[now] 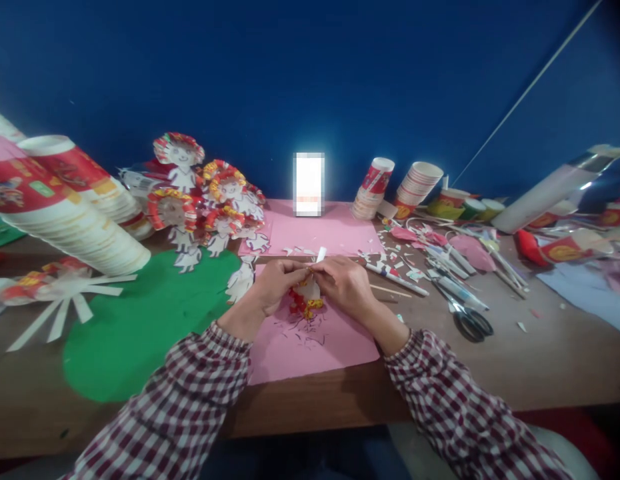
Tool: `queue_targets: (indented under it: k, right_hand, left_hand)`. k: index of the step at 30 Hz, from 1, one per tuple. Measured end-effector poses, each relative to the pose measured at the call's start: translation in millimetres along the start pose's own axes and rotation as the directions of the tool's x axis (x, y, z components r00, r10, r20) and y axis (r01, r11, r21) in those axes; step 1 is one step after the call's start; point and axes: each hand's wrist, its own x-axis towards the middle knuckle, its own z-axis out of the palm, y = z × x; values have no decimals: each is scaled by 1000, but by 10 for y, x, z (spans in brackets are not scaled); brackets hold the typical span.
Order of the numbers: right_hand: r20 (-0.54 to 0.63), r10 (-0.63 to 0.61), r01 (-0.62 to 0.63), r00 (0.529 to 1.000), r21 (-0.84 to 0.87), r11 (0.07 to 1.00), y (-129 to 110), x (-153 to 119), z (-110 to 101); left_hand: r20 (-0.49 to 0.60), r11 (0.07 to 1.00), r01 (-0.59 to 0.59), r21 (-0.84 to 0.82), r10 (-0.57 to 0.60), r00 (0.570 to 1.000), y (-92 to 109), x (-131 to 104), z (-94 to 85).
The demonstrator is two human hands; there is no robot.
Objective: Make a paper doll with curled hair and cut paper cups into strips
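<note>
My left hand [277, 287] and my right hand [343, 283] meet over a pink sheet [285, 360], fingertips close together. Between them they pinch a small paper craft [305, 303] with red and yellow curled parts and a white middle. One white strip [321, 254] sticks up above the fingers. Dark scraps lie on the pink sheet just below the craft. A white paper figure [241, 281] lies beside my left hand.
Finished paper figures [180, 160] with curly red and yellow rims stand at the back left, near stacked paper cups [80, 220] and a green sheet [140, 333]. Scissors [467, 320], markers [397, 279] and paper scraps lie to the right. A bright screen [309, 185] stands behind.
</note>
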Motion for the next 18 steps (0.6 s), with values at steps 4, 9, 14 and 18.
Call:
queue_targets:
  k: [4, 9, 14, 18]
  right_hand:
    - [-9, 44, -44, 999, 8, 999, -29, 8, -24]
    - [10, 57, -57, 998, -11, 998, -26, 6, -14]
    - [-1, 53, -53, 999, -16, 998, -35, 10, -20]
    - [23, 50, -50, 999, -11, 999, -38, 14, -31]
  left_hand:
    - [-38, 998, -29, 47, 31, 999, 22, -13, 17]
    - [-45, 997, -35, 62, 38, 998, 10, -11, 33]
    - [-77, 994, -27, 105, 35, 996, -3, -9, 30]
    - [-101, 992, -39, 117, 51, 994, -2, -16, 39]
